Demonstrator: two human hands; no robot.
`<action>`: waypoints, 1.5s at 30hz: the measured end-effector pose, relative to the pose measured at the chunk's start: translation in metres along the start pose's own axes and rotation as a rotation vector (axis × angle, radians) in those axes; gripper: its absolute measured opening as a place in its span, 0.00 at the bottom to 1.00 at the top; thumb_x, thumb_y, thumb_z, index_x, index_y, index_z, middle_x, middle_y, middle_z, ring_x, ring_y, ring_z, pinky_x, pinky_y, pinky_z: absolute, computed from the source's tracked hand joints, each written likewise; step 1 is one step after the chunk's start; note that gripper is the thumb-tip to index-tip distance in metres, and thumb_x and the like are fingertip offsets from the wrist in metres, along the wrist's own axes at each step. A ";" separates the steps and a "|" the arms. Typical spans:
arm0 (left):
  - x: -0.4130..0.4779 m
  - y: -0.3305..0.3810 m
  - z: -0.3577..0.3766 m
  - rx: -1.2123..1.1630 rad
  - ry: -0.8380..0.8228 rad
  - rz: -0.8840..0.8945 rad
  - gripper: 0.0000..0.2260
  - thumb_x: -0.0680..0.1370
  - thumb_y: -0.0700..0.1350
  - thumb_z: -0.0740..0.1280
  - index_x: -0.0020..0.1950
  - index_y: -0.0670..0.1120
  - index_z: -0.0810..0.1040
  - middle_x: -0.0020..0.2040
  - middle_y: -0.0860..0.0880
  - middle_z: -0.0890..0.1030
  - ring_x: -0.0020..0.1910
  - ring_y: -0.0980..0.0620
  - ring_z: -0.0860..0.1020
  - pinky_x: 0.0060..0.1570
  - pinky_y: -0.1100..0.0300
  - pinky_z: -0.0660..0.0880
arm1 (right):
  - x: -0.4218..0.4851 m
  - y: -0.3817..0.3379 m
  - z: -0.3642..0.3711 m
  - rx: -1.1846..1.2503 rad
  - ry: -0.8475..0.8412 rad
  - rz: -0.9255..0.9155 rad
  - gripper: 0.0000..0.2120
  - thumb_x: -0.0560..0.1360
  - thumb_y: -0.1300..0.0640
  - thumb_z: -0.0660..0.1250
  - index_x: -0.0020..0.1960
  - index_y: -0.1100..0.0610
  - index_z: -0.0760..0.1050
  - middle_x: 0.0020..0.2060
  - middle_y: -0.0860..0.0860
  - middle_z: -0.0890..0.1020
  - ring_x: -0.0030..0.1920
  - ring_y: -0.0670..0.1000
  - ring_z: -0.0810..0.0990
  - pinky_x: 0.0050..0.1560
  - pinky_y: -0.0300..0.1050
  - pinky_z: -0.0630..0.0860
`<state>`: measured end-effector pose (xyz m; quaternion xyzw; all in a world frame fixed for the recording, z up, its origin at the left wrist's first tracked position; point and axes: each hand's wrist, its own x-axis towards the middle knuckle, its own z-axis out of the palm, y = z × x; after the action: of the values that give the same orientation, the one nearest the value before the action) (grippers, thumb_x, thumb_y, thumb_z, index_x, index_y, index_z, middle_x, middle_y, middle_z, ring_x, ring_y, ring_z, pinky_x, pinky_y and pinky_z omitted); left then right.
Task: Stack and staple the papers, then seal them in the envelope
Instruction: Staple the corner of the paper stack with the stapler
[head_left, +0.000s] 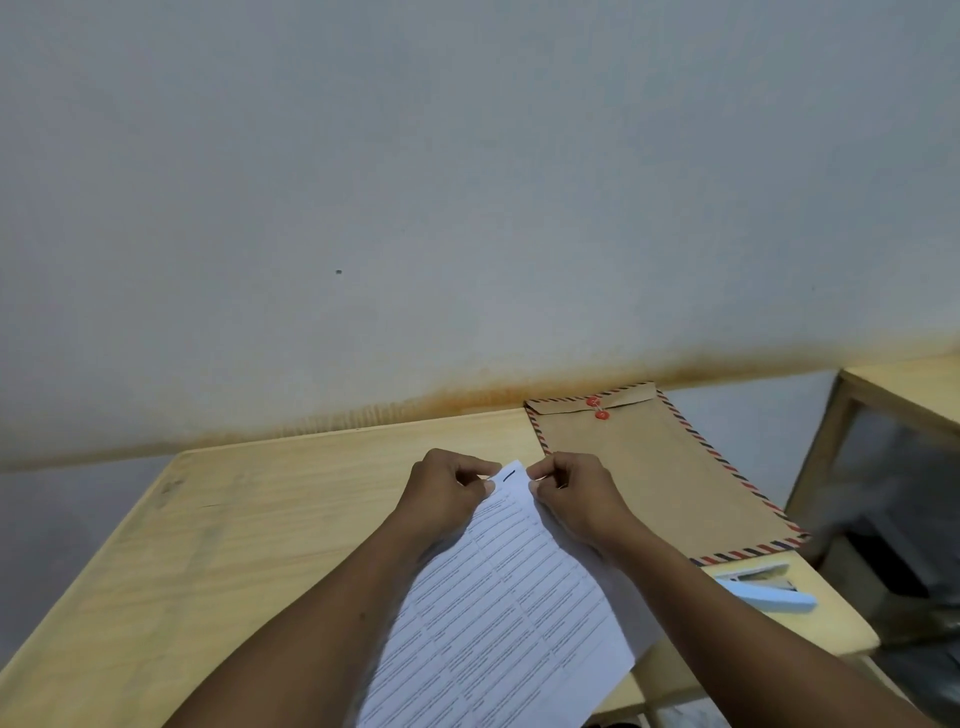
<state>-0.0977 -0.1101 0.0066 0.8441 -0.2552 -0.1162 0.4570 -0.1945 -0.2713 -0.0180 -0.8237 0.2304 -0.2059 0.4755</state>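
printed papers (498, 613) stacked, top corner pinched by both hands, staple visible.

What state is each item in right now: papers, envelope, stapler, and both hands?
papers: stacked, lying on the table, far corner pinched, a dark staple-like mark there
envelope: lying flat, flap folded down, empty-looking, untouched
stapler: lying on the table beside the envelope, not held
left hand: pinching the papers' corner
right hand: pinching the same corner
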 end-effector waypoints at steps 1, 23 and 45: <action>-0.001 0.003 0.003 -0.006 -0.001 0.007 0.10 0.79 0.42 0.73 0.59 0.51 0.87 0.52 0.51 0.86 0.50 0.58 0.81 0.49 0.65 0.72 | -0.001 0.000 -0.005 -0.017 -0.009 -0.006 0.08 0.77 0.60 0.66 0.50 0.54 0.84 0.42 0.50 0.85 0.41 0.44 0.81 0.36 0.29 0.74; -0.016 0.042 0.077 -0.138 -0.155 0.110 0.09 0.79 0.42 0.72 0.55 0.53 0.88 0.51 0.53 0.85 0.54 0.53 0.82 0.56 0.52 0.80 | -0.060 0.031 -0.156 -0.932 -0.534 0.361 0.30 0.67 0.57 0.78 0.66 0.48 0.73 0.62 0.50 0.76 0.60 0.54 0.76 0.58 0.48 0.78; -0.021 0.042 0.042 -0.211 -0.011 0.125 0.10 0.79 0.43 0.72 0.58 0.54 0.87 0.48 0.52 0.85 0.50 0.51 0.84 0.49 0.55 0.79 | -0.016 -0.022 -0.090 0.810 -0.064 0.517 0.14 0.77 0.56 0.69 0.59 0.62 0.73 0.49 0.62 0.81 0.37 0.55 0.78 0.35 0.47 0.76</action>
<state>-0.1470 -0.1478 0.0175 0.7731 -0.2964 -0.1183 0.5481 -0.2534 -0.3139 0.0412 -0.4940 0.3141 -0.1288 0.8004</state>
